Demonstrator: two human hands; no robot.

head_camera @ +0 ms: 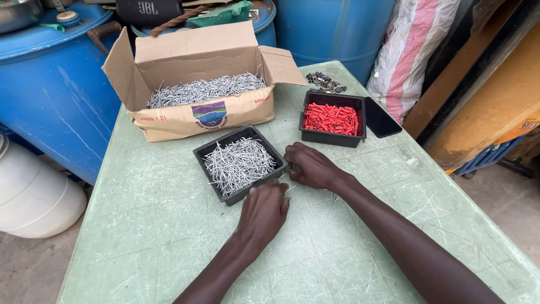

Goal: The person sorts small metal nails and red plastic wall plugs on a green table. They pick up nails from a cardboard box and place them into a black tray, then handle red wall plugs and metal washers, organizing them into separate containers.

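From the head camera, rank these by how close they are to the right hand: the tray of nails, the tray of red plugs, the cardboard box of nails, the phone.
1. Tray of nails: touching the right hand, just to its left.
2. Tray of red plugs: straight beyond the hand.
3. Phone: beyond and to the right, beside the plug tray.
4. Cardboard box of nails: far left, behind the nail tray.

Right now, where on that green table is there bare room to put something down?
Bare patches: the near left of the table, below the tray of nails, and the near right beside the right hand. It is crowded at the far end, around the cardboard box, red-piece tray and left hand.
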